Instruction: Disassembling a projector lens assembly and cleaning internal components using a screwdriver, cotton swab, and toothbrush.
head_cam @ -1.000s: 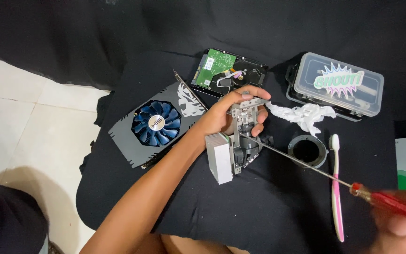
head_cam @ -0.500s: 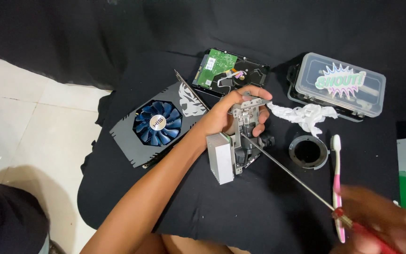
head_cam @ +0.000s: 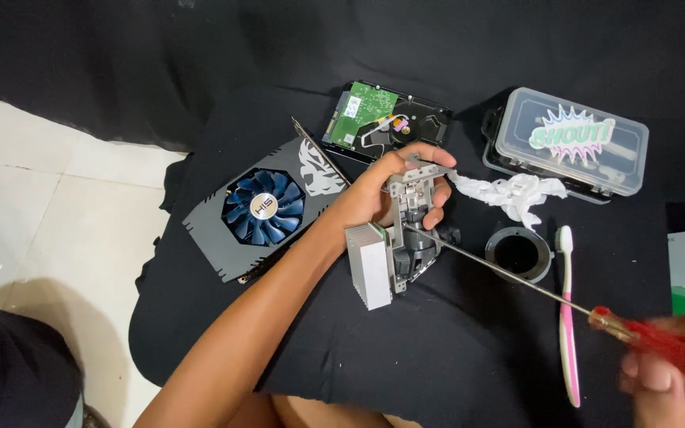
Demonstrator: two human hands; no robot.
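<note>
Left hand (head_cam: 394, 186) stretches forward, fingers curled in a grip; right hand (head_cam: 675, 380) sits low, fist closed, blurred.

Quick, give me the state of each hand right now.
Left hand: closed around the grey metal part.
Right hand: closed on the red-handled screwdriver.

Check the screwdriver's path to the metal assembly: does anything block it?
Nothing visible does. The screwdriver shaft runs clear above the cloth from the right hand, passing beside the black ring and toothbrush, and its tip already meets the assembly that the left hand holds.
</note>
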